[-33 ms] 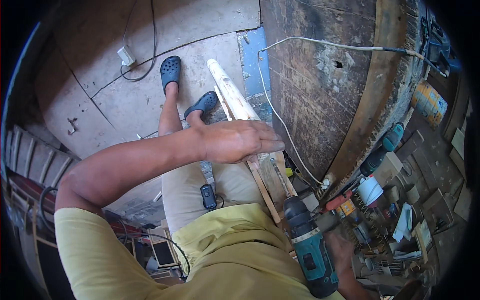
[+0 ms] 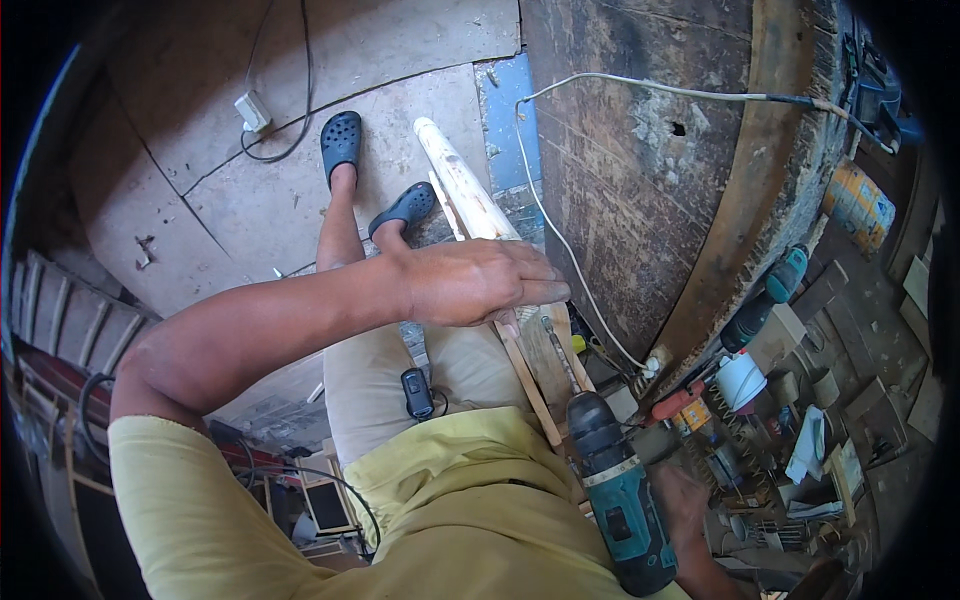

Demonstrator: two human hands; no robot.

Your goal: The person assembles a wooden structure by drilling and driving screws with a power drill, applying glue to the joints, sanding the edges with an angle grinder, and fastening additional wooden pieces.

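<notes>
My left hand (image 2: 475, 283) reaches across and is closed over a pale wooden post (image 2: 458, 175), fingers together and pointing right, with the thumb tip showing below. A thin wooden strip (image 2: 530, 385) runs alongside the post. At lower right, my right hand (image 2: 680, 497), mostly behind the tool, grips a teal and black cordless drill (image 2: 628, 515). The long drill bit (image 2: 560, 352) points up toward the wood near my left fingertips; whether its tip touches the wood I cannot tell.
A big weathered wooden panel (image 2: 640, 140) rises at right, with a white cable (image 2: 562, 235) across it. Another teal power tool (image 2: 765, 300), a white cup (image 2: 740, 382) and scattered hand tools lie farther right. A white socket block (image 2: 254, 112) rests on the floor boards.
</notes>
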